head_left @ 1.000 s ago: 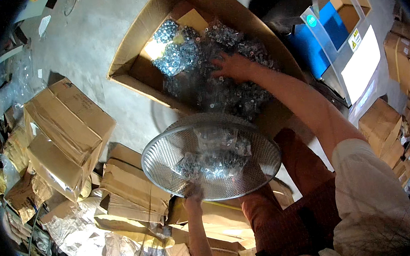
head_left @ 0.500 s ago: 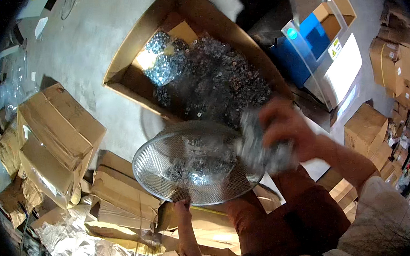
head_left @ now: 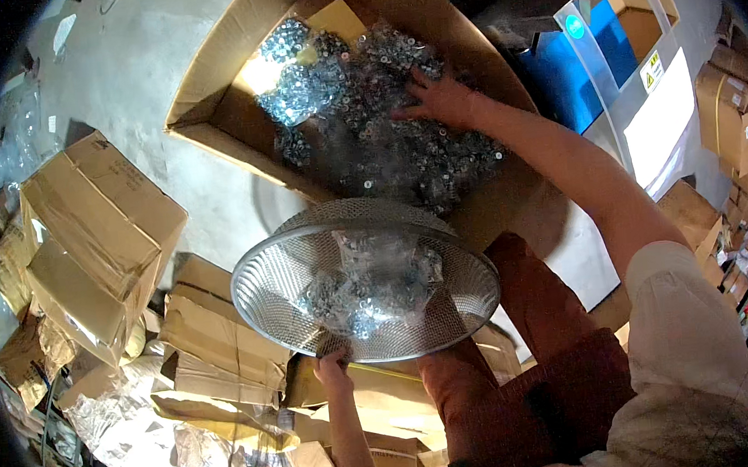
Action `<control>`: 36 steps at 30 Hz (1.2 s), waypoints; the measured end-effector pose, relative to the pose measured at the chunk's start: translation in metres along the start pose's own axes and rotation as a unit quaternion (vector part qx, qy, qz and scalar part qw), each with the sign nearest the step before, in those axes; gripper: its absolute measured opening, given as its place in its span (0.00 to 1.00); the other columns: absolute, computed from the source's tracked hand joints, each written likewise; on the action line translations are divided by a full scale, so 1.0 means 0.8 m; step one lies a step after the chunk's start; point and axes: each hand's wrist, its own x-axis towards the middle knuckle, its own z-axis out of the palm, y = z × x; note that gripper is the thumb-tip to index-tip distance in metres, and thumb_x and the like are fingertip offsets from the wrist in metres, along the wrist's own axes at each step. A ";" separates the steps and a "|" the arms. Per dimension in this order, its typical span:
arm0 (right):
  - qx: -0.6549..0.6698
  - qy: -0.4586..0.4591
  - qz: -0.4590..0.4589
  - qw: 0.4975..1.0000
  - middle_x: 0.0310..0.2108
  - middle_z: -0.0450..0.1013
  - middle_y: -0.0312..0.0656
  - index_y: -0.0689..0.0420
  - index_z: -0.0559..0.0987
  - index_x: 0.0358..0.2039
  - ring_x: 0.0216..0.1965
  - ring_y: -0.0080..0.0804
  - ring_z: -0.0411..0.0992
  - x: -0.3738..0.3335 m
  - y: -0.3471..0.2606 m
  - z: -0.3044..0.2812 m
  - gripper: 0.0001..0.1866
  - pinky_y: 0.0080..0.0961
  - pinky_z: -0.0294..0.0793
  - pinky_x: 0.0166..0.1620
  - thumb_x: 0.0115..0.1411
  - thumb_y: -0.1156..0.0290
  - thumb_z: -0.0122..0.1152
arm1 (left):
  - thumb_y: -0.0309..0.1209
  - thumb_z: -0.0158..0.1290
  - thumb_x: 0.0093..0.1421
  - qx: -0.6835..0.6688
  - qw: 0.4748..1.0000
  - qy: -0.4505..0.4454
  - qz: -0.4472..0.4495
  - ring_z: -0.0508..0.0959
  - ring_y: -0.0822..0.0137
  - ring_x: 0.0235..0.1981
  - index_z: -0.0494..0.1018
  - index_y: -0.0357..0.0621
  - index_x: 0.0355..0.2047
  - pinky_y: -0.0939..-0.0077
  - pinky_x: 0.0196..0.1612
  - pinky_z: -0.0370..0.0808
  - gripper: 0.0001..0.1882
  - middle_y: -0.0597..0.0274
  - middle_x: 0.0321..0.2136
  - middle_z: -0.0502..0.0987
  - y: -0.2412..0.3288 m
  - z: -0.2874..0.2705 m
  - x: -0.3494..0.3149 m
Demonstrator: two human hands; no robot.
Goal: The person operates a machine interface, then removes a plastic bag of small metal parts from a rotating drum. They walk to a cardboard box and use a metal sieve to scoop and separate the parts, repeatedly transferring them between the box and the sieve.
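My left hand [head_left: 333,369] is closed on the near rim of a round metal mesh basket [head_left: 263,283]. Inside it lie clear plastic bags of small shiny metal parts [head_left: 362,304]. My right hand [head_left: 444,103] reaches over the far side into a large cardboard box [head_left: 202,102]. Its fingers are spread on a heap of small metal parts [head_left: 389,148], many ring-shaped like nuts or washers. Some of the heap appears to be in clear bags; the dark middle is hard to make out. No held thing shows in the right hand.
Taped cardboard boxes [head_left: 102,226] and flattened cardboard [head_left: 219,340] sit at the left, with crumpled plastic [head_left: 128,424] below. A blue machine with a clear panel [head_left: 596,72] stands at the far right. Stacked cartons [head_left: 724,114] line the right edge.
My right hand has left the basket's right side, where it held a bag of metal parts, and moved far into the box. The left hand still grips the rim.
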 end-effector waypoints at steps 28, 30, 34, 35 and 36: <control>0.512 0.254 -0.189 0.799 0.50 0.67 0.48 0.52 0.68 0.53 0.53 0.48 0.64 -0.318 -0.177 -0.145 0.42 0.43 0.64 0.54 0.39 0.47 0.71 | 0.15 0.48 0.41 -0.021 0.996 -0.079 0.036 0.76 0.63 0.26 0.73 0.36 0.36 0.72 0.25 0.73 0.18 0.59 0.29 0.75 -0.001 0.003 0.000; 0.520 0.241 -0.140 0.808 0.53 0.62 0.51 0.51 0.66 0.55 0.55 0.51 0.62 -0.300 -0.178 -0.139 0.42 0.43 0.64 0.55 0.40 0.49 0.71 | 0.14 0.48 0.43 0.000 0.993 -0.091 0.071 0.76 0.64 0.27 0.73 0.37 0.38 0.74 0.27 0.73 0.19 0.60 0.30 0.75 -0.005 -0.009 -0.020; 0.421 0.269 0.179 0.848 0.64 0.44 0.53 0.39 0.60 0.61 0.61 0.59 0.52 -0.204 -0.089 -0.027 0.43 0.49 0.63 0.57 0.45 0.58 0.69 | 0.13 0.52 0.43 0.034 0.997 -0.048 0.042 0.76 0.67 0.29 0.73 0.38 0.40 0.77 0.30 0.73 0.21 0.62 0.34 0.76 -0.016 -0.023 -0.030; 0.373 0.181 0.207 0.886 0.66 0.40 0.50 0.36 0.59 0.61 0.62 0.62 0.48 -0.171 -0.076 0.008 0.40 0.56 0.60 0.56 0.48 0.61 0.66 | 0.14 0.51 0.44 0.028 0.997 -0.053 0.043 0.76 0.65 0.31 0.73 0.37 0.41 0.73 0.31 0.74 0.20 0.60 0.35 0.76 -0.018 -0.023 -0.020; 0.318 0.089 0.231 0.915 0.67 0.37 0.46 0.32 0.58 0.62 0.63 0.64 0.44 -0.140 -0.068 0.038 0.38 0.64 0.58 0.56 0.51 0.64 0.63 | 0.15 0.50 0.46 0.019 0.997 -0.057 0.042 0.76 0.62 0.33 0.72 0.36 0.41 0.69 0.33 0.75 0.19 0.58 0.36 0.76 -0.021 -0.024 -0.009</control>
